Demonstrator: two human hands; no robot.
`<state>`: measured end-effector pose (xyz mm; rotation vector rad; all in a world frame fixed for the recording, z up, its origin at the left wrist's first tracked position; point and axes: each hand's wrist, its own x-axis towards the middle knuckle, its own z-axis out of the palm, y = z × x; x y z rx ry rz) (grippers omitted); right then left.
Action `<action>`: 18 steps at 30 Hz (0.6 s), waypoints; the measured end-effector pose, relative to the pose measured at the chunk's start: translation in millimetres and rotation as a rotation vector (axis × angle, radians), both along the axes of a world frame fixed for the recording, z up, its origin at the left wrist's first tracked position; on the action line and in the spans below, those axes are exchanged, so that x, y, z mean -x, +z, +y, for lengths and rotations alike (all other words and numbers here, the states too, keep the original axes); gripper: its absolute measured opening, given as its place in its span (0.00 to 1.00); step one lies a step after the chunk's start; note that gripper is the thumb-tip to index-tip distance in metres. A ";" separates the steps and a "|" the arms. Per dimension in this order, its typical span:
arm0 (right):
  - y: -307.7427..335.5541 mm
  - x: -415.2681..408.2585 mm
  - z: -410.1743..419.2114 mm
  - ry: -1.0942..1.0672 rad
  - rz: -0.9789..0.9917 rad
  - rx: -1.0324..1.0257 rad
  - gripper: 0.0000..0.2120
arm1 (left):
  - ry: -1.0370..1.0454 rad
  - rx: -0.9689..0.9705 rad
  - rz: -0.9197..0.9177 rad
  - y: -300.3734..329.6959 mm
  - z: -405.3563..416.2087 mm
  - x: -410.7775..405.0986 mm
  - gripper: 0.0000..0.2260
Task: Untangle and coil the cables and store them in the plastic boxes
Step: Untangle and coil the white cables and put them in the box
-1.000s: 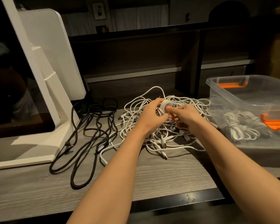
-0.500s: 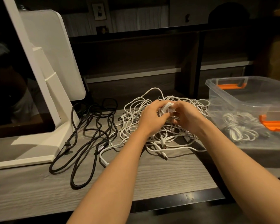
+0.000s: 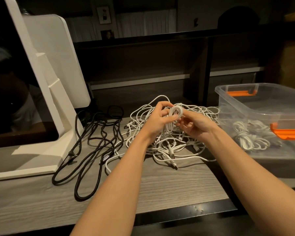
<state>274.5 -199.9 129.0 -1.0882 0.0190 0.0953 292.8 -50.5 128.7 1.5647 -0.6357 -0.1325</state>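
The bench point(image 3: 169, 188) was pale grey wood-look board with a coarse, matt grain, edged by a dark glossy strip point(image 3: 186, 213). The white cables point(image 3: 182, 150) looked smooth and rubbery, with a soft sheen; the black cables point(image 3: 92, 150) had a braided, matt surface. The plastic box point(image 3: 255, 103) was clear, glossy plastic with opaque orange plastic clips point(image 3: 289, 133). The white stand point(image 3: 58, 68) looked like smooth, satin plastic.

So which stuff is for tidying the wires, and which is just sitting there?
For the job: white coil, held by the left hand and right hand; white tangle; black cables; plastic box with coiled cables inside.

Just there: white stand, shelves, framed picture.
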 end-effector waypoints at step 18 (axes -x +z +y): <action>-1.7 3.0 10.2 -0.329 -0.242 0.256 0.10 | 0.026 -0.134 0.048 9.8 2.9 4.4 0.10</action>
